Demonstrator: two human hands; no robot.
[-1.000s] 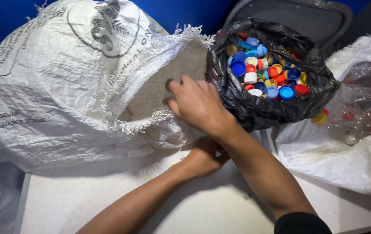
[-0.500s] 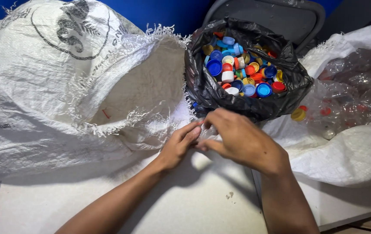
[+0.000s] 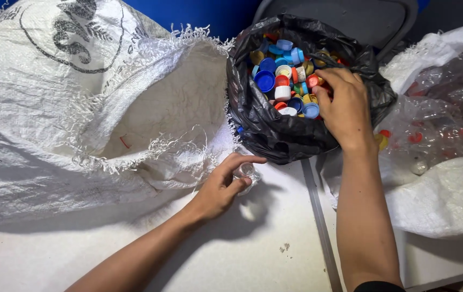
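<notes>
Sacking of woven white plastic fills the upper left of the frame: one large sack [image 3: 53,103], laid on its side, its frayed mouth gaping toward the centre and its outer face printed in dark ink. Below it a pale table top [image 3: 231,254] is seen, smooth, lightly marked, crossed by one dark seam right of centre.

At lower centre the left hand [image 3: 222,186] is rested on the table, thumb and fingers curled in a pinch around one small clear plastic bottle [image 3: 246,174], held just beside the sack's ragged hem.

At upper centre one black plastic bag [image 3: 274,130] is stood open, crinkled and glossy, heaped with round bottle caps [image 3: 277,81] in blue, red, white, yellow and orange; too many to be counted.

The right hand [image 3: 344,105] is laid over the bag's right side, fingers bent down among the caps; whether a cap is gripped cannot be told.

At right a second white woven sack [image 3: 447,200] is seen, with crumpled clear bottles [image 3: 447,119] inside.
</notes>
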